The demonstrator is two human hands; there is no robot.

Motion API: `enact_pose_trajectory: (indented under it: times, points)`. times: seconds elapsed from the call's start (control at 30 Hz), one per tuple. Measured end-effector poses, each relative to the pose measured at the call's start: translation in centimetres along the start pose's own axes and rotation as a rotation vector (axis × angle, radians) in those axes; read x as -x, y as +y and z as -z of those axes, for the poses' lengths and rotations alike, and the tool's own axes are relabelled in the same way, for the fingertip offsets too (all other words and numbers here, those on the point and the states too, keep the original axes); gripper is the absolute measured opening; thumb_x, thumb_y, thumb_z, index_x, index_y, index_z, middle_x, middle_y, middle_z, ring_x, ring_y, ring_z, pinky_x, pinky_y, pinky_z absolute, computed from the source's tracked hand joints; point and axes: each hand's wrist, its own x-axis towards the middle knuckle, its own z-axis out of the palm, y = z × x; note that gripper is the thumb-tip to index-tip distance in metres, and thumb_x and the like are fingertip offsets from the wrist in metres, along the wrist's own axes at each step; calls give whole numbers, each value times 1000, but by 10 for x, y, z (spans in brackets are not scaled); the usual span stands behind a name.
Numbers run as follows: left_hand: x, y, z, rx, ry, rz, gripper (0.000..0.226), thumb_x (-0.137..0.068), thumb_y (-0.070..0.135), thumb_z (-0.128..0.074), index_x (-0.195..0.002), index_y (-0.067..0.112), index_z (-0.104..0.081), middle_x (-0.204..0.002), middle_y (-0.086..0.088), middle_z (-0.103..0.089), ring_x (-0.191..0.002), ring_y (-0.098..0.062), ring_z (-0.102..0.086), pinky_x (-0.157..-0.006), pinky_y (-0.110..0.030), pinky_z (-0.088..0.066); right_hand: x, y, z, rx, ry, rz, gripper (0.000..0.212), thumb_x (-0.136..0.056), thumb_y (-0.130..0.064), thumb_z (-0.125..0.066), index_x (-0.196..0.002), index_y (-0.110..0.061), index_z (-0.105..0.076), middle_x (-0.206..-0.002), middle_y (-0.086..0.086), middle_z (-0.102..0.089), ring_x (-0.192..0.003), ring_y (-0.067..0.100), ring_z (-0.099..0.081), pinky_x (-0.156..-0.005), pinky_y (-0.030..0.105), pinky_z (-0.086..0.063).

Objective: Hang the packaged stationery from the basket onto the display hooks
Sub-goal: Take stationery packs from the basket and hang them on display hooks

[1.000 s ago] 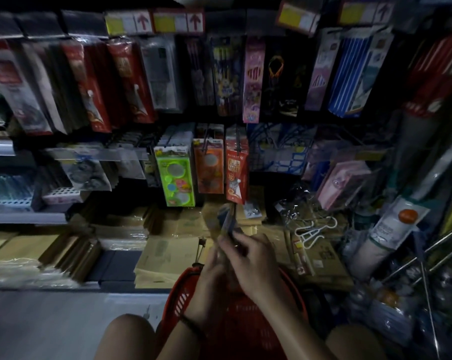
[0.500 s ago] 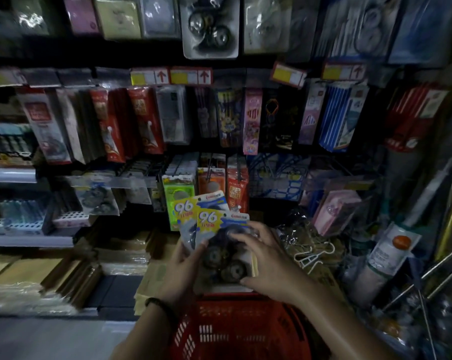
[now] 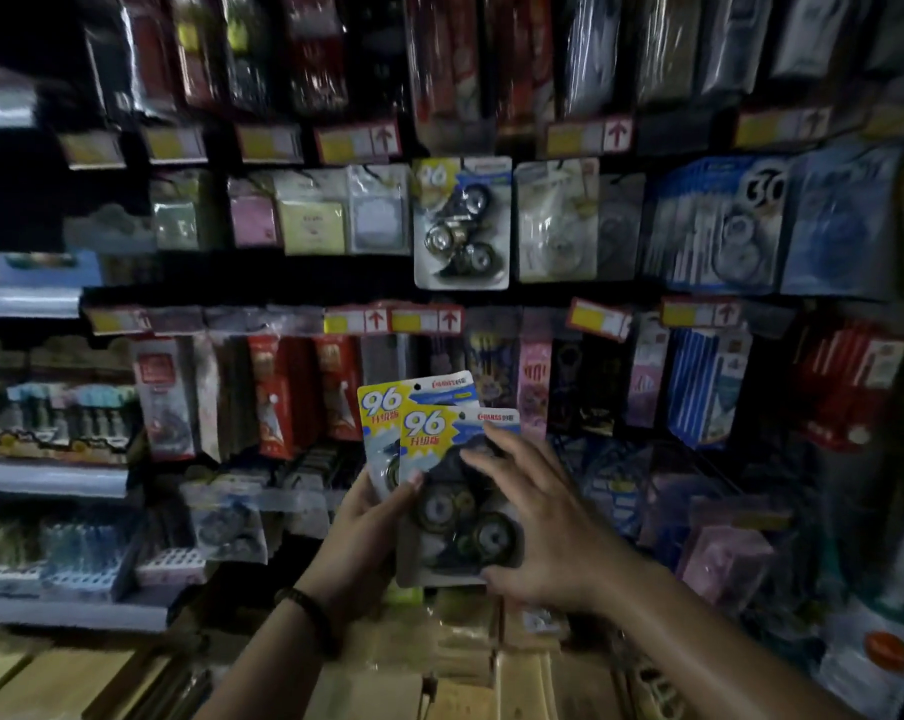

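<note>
1. Head view: the left hand [image 3: 367,527] is pinching two packs, its thumb pressing on the front pack [image 3: 439,433] while the rear pack [image 3: 382,407] is peeking out behind.
2. The right hand [image 3: 538,522] is lying on the front pack, fingers spread almost straight, thumb at its bottom edge.
3. Above both hands, a matching pack [image 3: 460,223] is hanging on the dim display wall [image 3: 283,288]. Shelves [image 3: 50,480] are running off left of the left hand, and brown paper stacks [image 3: 517,678] are lying below.

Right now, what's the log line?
left hand: holds two 96 packs | right hand: fingers on front pack | matching pack hangs above
</note>
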Motion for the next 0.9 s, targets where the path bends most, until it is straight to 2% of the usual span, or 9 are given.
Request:
enact_pose_trajectory:
  times: [0.1,0.17,0.27,0.33,0.53,0.6,0.7,0.73,0.9]
  points:
    - [-20,36,-7,-26,21,-20,38,-101,21,-65,-139,18,-62,-139,-19,-70,-126,-44,-68,-105,-74,-50,-35,2,20,38,34,20,108,-63,-58,-79,-156,-45,-27,-165,-15,-8,-155,11,-5,-121,36,-24]
    - [-32,60,-12,-36,19,-41,38,-103,27,-61,-140,17,-62,-138,-19,-71,-125,-44,-69,-105,-75,-49,-59,4,35,108,93,48,108,-59,-59,-78,-155,-41,-33,-162,-10,-17,-154,14,-13,-122,34,-23]
    - [-50,93,-15,-58,64,-130,30,-96,33,-64,-124,25,-73,-129,-15,-76,-114,-39,-76,-86,-61,-64,-99,12,65,194,178,69,106,-56,-61,-76,-154,-36,-42,-160,-3,-26,-153,20,-21,-123,41,-27]
    - [-67,110,-12,-72,139,-237,21,-98,29,-65,-117,27,-74,-124,-11,-79,-106,-34,-79,-73,-49,-67,-126,19,85,238,219,58,105,-58,-61,-77,-154,-36,-42,-161,-2,-25,-153,23,-22,-123,46,-28]
    - [-106,154,6,-125,331,-476,20,-103,18,-68,-122,23,-66,-120,-11,-78,-93,-28,-81,-59,-46,-64,-199,35,126,382,263,25,103,-61,-57,-82,-153,-32,-45,-161,3,-24,-151,28,-20,-121,50,-30]
    - [-113,163,11,-160,379,-532,20,-103,21,-69,-121,29,-66,-118,-7,-78,-98,-30,-80,-64,-52,-65,-218,39,133,412,256,8,104,-61,-56,-83,-154,-31,-43,-161,3,-23,-150,27,-19,-123,51,-31]
    - [-120,172,17,-199,436,-601,24,-104,22,-68,-126,29,-64,-122,-5,-77,-115,-34,-75,-94,-68,-59,-238,48,138,464,226,-3,105,-62,-55,-82,-156,-31,-40,-164,5,-20,-153,30,-17,-126,51,-27]
    - [-122,174,19,-201,441,-611,24,-103,22,-68,-126,29,-64,-123,-6,-77,-118,-34,-73,-98,-70,-56,-243,50,138,480,220,1,106,-63,-55,-82,-156,-30,-40,-165,6,-20,-153,30,-16,-127,51,-25]
    - [-128,177,20,-213,406,-601,30,-102,25,-69,-131,27,-63,-122,-3,-78,-114,-30,-75,-97,-69,-57,-254,59,135,560,224,37,107,-63,-55,-83,-157,-24,-42,-165,12,-25,-153,33,-19,-125,51,-24]
